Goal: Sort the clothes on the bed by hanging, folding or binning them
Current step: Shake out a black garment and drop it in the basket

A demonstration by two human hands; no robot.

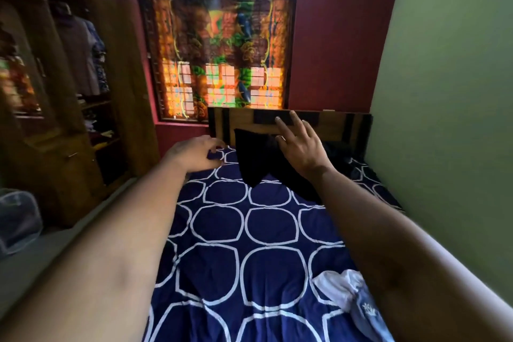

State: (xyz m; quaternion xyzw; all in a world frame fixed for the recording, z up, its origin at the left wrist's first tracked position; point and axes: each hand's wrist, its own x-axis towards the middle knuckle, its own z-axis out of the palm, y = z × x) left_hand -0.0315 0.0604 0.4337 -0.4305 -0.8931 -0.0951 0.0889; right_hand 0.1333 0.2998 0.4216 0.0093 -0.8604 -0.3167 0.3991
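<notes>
Head-worn wide-angle camera looks forward and down along the bed (249, 230) toward the headboard (333, 125)

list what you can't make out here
Head view only.
black garment: its right side hidden behind the right hand and forearm.
white garment: partly under the right forearm.
left hand: curled fingers hide whether it holds anything.
wardrobe contents: blurred.
bin: cut off by left edge.
</notes>
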